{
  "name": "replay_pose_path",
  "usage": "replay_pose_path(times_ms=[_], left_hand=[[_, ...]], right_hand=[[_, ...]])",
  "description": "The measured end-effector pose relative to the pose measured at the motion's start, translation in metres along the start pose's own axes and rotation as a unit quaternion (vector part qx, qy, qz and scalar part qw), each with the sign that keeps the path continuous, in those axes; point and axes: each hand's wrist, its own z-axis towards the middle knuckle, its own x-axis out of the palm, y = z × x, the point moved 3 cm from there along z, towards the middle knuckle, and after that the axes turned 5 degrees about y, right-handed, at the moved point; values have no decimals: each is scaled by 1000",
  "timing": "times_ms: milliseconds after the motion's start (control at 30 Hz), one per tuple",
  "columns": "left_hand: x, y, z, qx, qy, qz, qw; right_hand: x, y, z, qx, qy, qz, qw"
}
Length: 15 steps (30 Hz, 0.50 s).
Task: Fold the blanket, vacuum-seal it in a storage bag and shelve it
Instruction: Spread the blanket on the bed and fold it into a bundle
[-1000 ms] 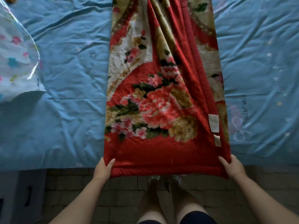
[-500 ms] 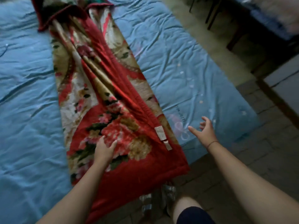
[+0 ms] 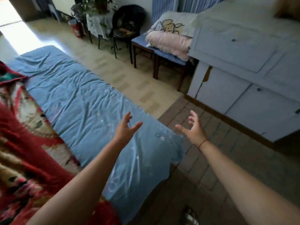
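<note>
Both hands are empty. The left hand and the right hand hang in the air with fingers spread and loosely bent, palms turned toward each other, touching nothing. Below the left hand is the near corner of the bed in its blue sheet, and below the right hand is the tiled floor.

The blanket lies well to the left of the left hand, apart from both hands, stretched along the bed as a long band running away from the person. It is thick and plush, red with flowers in cream, pink and green. Its edge is rumpled and its far end is bunched.

Judging by that narrow shape, the lengthwise folding looks done, while the crosswise folds into a compact bundle are left. No storage bag or vacuum shows, so sealing and shelving seem not begun.

To the right of the right hand stands a pale cabinet. Beyond both hands is a stack of pink bedding.
</note>
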Motion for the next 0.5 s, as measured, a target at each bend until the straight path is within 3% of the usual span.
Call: replay_pose_path(times_ms=[233,500], left_hand=[[148,-112,68,38,44,30,998],[209,-186,180,68,47,93,992]], right_hand=[[-159,-12,94,-20,14,-33,999],[-222,-15,213,-26,33,-25,999]])
